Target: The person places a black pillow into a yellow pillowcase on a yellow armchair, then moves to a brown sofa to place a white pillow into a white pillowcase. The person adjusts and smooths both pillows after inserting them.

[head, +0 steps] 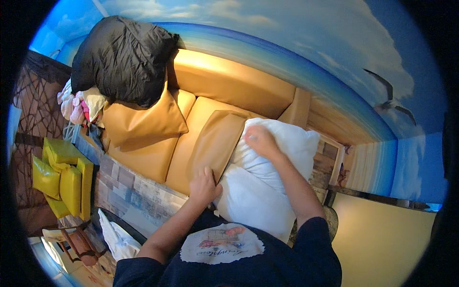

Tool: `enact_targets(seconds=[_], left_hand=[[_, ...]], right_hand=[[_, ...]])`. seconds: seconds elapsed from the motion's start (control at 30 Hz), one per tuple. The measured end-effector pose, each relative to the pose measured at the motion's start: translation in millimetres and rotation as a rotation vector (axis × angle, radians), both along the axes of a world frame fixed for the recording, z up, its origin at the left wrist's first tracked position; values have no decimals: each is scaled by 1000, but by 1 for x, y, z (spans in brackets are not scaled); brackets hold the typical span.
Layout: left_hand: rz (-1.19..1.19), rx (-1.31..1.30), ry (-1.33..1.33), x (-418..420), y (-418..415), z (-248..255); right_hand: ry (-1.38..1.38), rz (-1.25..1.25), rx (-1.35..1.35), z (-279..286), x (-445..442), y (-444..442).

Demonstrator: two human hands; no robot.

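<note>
A white pillow (261,201) lies before me at the right end of a tan sofa (229,77), its far left part inside a tan leather-like cushion cover (217,143). My left hand (204,186) grips the near edge of the cover's opening, beside the pillow. On the creased upper part of the pillow rests my right hand (260,140), its fingers bent; a pinch of the white fabric seems to be between them, though the fingertips are partly hidden.
Left on the sofa stand a tan cushion (143,122) and a large black bundle (123,61). Crumpled clothes (77,106) lie beyond them. A yellow-green armchair (66,175), a wooden chair (82,245) and a white cloth (116,236) are at the lower left. A pale yellow surface (380,236) is at the right.
</note>
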State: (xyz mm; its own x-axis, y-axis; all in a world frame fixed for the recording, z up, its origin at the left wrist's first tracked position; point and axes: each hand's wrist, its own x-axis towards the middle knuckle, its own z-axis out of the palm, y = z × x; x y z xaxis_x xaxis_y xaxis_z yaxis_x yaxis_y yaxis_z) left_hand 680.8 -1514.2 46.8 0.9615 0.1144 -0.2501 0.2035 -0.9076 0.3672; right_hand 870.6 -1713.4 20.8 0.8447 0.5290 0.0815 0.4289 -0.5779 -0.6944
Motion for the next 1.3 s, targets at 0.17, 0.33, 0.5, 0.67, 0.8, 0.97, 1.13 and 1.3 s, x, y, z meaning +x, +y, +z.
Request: enact_targets(seconds=[0.17,0.33,0.5,0.67,0.8,0.97,1.13,1.3], left_hand=[[-74,42,-27,78,-12,-27],[-139,96,34,125,-19,-24],[-447,60,3,115,-35,-8],[-676,-315,-41,72,-118,4],[-540,-401,-27,85,-107,10],[-359,58,-336,107,-11,7],[-347,161,18,97,8,-28],[-519,-98,-81,82,-2,-28]], right_hand=[[165,-210,-588,-17,55,-38],[564,105,-595,39,4,-27],[489,81,-365,-6,-96,-13],[127,-225,-161,-59,-152,68],[185,-335,-418,-66,-141,96],[68,-339,-213,-25,-142,66],[-176,-307,-305,-12,-144,67],[-120,-116,-412,-62,-164,76]])
